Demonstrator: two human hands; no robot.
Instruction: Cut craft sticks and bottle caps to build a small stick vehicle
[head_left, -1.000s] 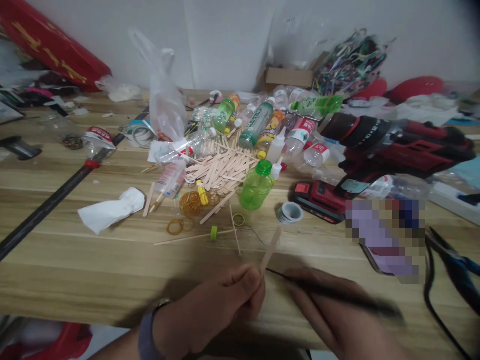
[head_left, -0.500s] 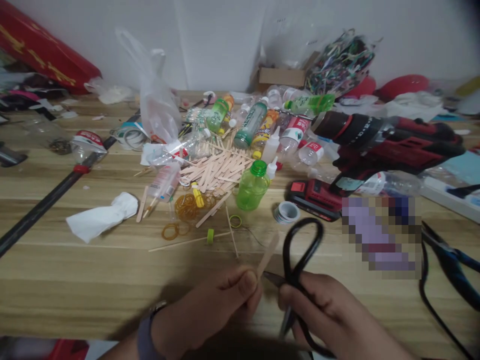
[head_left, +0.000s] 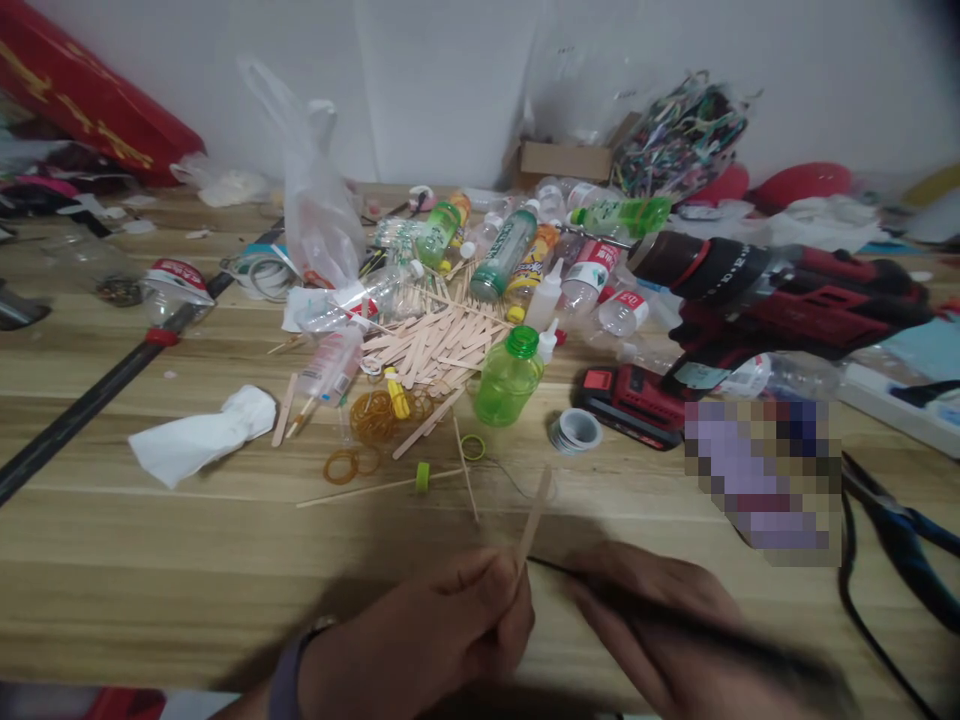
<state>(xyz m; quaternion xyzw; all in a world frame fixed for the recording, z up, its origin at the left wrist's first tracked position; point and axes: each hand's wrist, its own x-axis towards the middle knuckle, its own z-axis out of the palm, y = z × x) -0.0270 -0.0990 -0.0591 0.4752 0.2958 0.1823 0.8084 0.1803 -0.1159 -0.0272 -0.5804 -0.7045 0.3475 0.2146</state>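
My left hand (head_left: pixel 480 610) pinches a flat wooden craft stick (head_left: pixel 534 515), which points up and slightly right from between thumb and fingers. To its right, my right hand (head_left: pixel 652 610) grips black-handled scissors (head_left: pixel 697 630), blurred by motion and seen nearly edge-on. Their dark tip reaches to the stick beside my left thumb; whether it touches the wood I cannot tell. Just beyond the hands lie thin sticks, a light-green ring (head_left: pixel 472 447) and a small yellow-green cap (head_left: pixel 423 477). The lower part of the stick is hidden by my left fingers.
A heap of craft sticks (head_left: pixel 442 340) lies mid-table among several bottles. A green bottle (head_left: pixel 510 380) stands before it. The red and black drill (head_left: pixel 765 300) stands at right, near a grey spool (head_left: pixel 576 430) and pliers (head_left: pixel 900 530). Rubber bands (head_left: pixel 375 415) lie left of centre.
My right hand has turned the scissors, so their handle loops, upright before, now lie low and point toward the lower right. My left hand still holds the stick, now slightly more upright.
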